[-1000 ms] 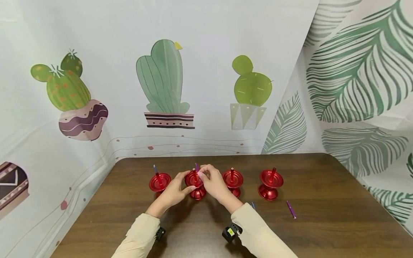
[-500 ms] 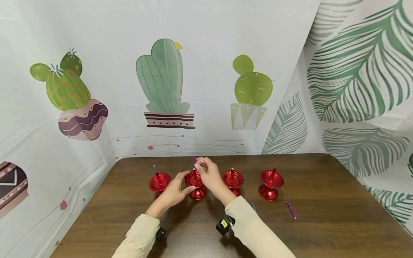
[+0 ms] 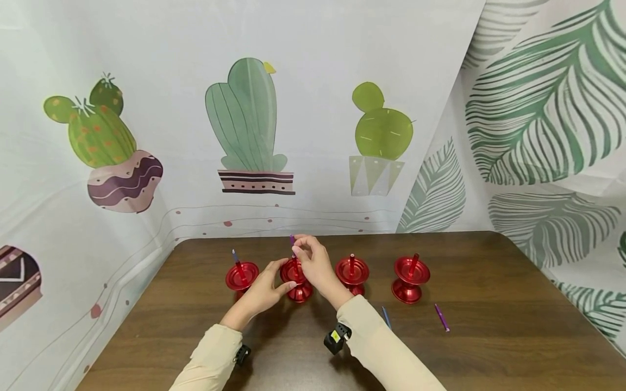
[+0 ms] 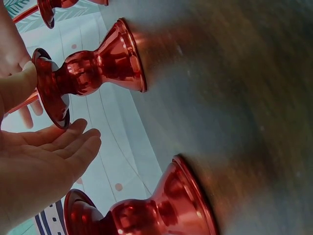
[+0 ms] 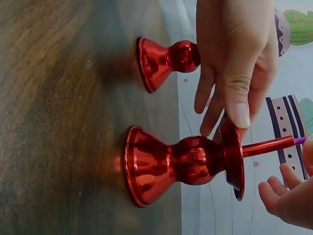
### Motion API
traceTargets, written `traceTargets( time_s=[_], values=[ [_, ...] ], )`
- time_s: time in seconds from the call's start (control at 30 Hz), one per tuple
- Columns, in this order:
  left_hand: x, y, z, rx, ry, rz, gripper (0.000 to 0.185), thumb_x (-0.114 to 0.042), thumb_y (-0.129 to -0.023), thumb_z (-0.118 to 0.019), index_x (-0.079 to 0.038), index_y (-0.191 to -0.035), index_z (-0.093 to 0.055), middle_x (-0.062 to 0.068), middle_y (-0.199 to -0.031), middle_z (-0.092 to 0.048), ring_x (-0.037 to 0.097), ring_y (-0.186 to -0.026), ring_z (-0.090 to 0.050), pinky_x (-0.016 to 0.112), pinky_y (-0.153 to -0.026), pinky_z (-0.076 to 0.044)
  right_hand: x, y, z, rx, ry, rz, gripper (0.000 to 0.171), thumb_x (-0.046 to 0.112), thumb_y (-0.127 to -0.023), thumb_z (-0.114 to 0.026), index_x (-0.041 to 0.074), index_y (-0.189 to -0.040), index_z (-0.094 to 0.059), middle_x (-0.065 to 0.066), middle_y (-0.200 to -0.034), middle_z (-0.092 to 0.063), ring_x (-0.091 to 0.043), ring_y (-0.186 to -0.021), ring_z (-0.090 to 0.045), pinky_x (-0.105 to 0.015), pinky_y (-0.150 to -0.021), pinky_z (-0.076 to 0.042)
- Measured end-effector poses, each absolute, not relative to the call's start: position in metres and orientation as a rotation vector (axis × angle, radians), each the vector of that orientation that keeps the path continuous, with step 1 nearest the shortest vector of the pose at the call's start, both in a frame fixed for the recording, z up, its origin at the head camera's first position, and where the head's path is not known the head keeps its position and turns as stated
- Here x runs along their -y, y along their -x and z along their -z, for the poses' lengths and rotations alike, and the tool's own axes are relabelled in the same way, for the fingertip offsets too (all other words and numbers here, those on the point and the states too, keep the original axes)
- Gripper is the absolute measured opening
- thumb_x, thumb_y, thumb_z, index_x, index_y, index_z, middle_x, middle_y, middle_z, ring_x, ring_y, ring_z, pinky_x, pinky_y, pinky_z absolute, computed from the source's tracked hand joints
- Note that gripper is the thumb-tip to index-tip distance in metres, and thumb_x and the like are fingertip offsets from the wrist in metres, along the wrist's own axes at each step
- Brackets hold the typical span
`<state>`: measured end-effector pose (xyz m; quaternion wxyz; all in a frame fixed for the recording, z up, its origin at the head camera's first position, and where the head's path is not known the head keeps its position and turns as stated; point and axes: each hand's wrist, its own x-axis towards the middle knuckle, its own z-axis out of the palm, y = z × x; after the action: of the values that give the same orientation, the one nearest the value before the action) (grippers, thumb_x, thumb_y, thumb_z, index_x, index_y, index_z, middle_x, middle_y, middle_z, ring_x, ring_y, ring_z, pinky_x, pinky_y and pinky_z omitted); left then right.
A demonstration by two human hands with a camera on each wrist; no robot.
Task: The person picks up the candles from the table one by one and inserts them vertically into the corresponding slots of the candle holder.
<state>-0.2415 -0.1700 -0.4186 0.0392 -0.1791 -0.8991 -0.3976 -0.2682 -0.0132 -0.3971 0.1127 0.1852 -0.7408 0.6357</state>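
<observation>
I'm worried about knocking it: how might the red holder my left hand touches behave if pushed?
The red holder might tip if pushed at its wide dish, which sits well above the flared base. Its glossy surface could feel slippery. If toppled, it would probably roll, given its round rims.

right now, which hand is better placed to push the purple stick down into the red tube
Probably the right hand: it pinches the purple stick at the mouth of the red tube, while the left hand is busy gripping the red stand's dish.
</observation>
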Motion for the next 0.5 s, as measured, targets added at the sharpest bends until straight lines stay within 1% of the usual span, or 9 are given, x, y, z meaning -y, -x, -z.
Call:
traceTargets(
  time_s=[0.17,0.33,0.43,0.5],
  values=[
    [0.1698,0.2414,0.4182,2.748,0.554,1.213,0.059,-0.013,-0.087,-0.071,0.007,-0.136,-0.044,0.021,-0.131,-0.052,0.036,-0.123,-0.050,0.053,-0.103,-0.039,0.0130,0.2696,0.4001,2.109,-0.635,-1.851,0.009,0.006,-0.097,-0.055,-0.003,-0.096,-0.058,-0.020,-0.127,-0.057,-0.036,-0.114,-0.057,-0.043,-0.095,-0.049],
    [0.1695,0.2410,0.4183,2.736,0.562,1.207,0.058,-0.011,-0.088,-0.070,0.008,-0.135,-0.044,0.022,-0.129,-0.052,0.036,-0.122,-0.051,0.053,-0.102,-0.040,0.0128,0.2690,0.4033,2.036,-0.728,-1.780,0.009,0.008,-0.098,-0.054,0.001,-0.093,-0.056,-0.019,-0.124,-0.057,-0.031,-0.113,-0.058,-0.037,-0.093,-0.050],
    [0.1696,0.2408,0.4190,2.734,0.565,1.202,0.058,-0.012,-0.087,-0.071,0.008,-0.135,-0.044,0.022,-0.129,-0.052,0.036,-0.122,-0.051,0.053,-0.102,-0.040,0.0134,0.2696,0.4048,2.049,-0.723,-1.787,0.007,0.006,-0.097,-0.053,0.000,-0.094,-0.055,-0.017,-0.125,-0.057,-0.030,-0.115,-0.057,-0.038,-0.093,-0.050],
    [0.1696,0.2408,0.4194,2.734,0.567,1.202,0.058,-0.012,-0.087,-0.071,0.007,-0.135,-0.044,0.022,-0.129,-0.052,0.036,-0.122,-0.051,0.053,-0.102,-0.040,0.0139,0.2698,0.4050,2.071,-0.704,-1.825,0.006,0.004,-0.097,-0.053,-0.002,-0.095,-0.055,-0.017,-0.127,-0.057,-0.032,-0.117,-0.055,-0.042,-0.095,-0.048]
  ],
)
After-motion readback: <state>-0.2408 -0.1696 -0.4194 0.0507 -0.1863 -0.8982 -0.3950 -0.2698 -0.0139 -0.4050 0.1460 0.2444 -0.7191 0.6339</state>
